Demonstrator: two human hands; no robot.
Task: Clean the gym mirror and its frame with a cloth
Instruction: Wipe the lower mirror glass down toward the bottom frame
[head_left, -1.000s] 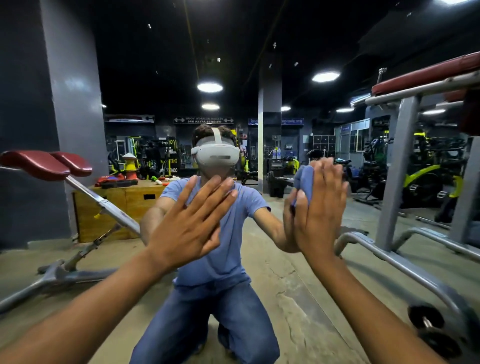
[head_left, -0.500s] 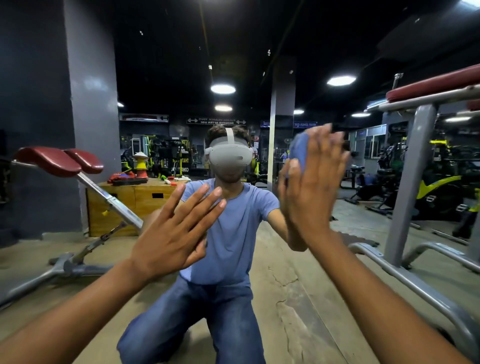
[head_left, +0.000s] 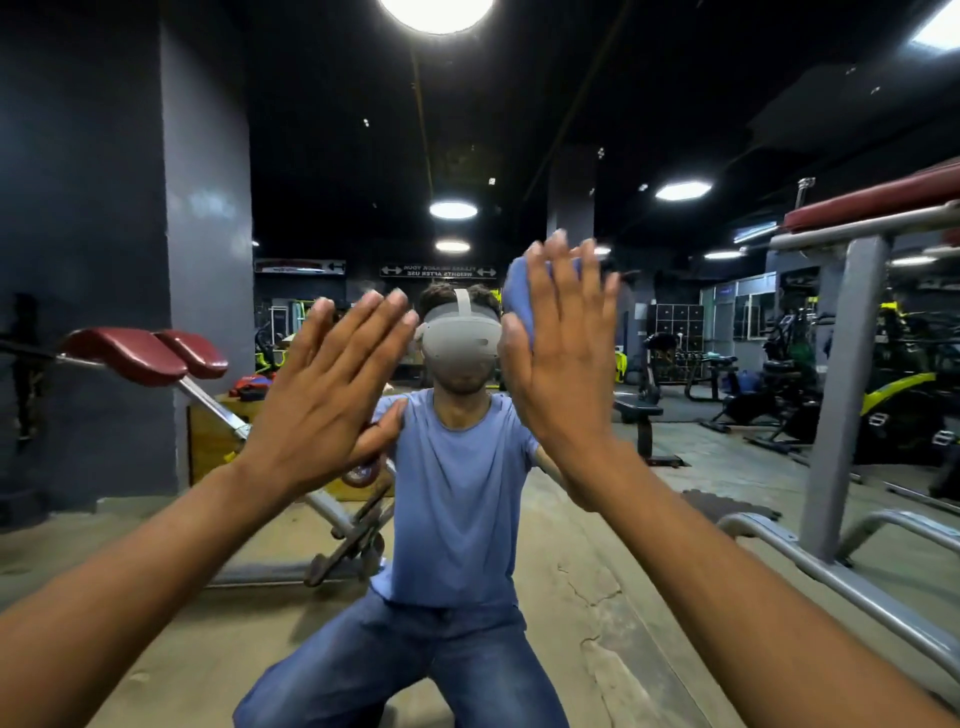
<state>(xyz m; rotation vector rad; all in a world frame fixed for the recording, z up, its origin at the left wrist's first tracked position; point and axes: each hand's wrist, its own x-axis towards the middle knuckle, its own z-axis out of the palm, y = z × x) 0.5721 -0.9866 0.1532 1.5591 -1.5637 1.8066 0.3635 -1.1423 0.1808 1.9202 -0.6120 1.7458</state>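
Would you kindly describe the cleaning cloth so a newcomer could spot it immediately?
Start at the mirror filling the view, then find the right hand flat against it. The cloth is the blue wad peeking out beside its straight fingers; the left hand has nothing under it.

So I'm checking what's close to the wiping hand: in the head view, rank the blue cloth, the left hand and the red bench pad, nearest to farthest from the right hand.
1. Blue cloth, pressed under the right hand.
2. Left hand, just to its left.
3. Red bench pad, far left.
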